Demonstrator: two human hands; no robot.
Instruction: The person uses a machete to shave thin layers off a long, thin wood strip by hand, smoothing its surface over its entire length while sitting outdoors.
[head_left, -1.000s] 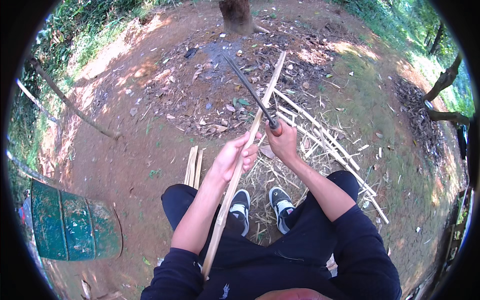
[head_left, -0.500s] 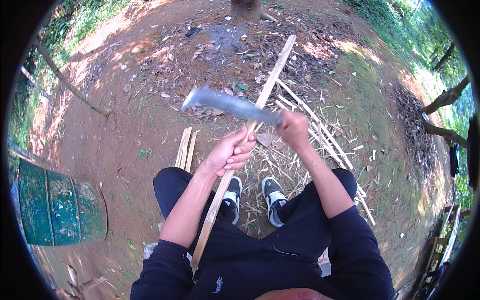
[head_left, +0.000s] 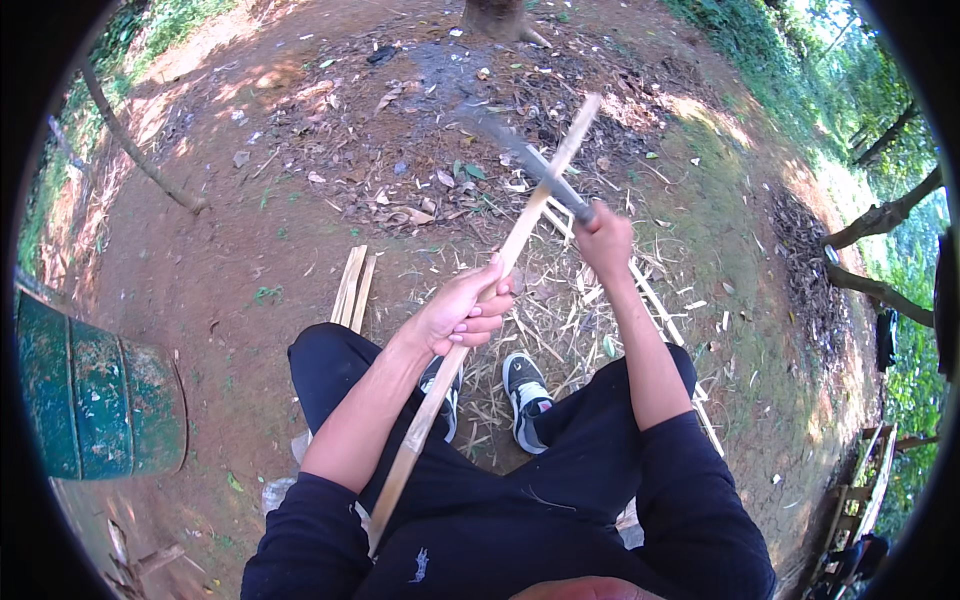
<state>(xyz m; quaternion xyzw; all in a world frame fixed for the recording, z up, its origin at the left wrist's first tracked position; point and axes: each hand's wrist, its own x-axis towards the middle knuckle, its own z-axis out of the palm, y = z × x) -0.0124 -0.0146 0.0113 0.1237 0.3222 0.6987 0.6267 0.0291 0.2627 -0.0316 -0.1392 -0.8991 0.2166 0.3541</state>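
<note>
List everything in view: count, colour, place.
Held strip: one, pale, slanting across middle
Long blade: one, grey, blurred, upper middle
Loose strips: several, pale, left and right
Shavings: many, pale, centre
Leaves: many, brown, upper middle
Soil: one stretch, brown, throughout
Drum: one, green, left
Tree trunk: one, brown, top middle
Thin pole: one, brown, upper left
Branches: two, brown, right
Greenery: patches, green, upper edges
Shoes: two, dark and white, lower middle
Clothes: two pieces, dark, bottom
Left hand: one, bare, gripping held strip
Right hand: one, bare, holding long blade
</note>
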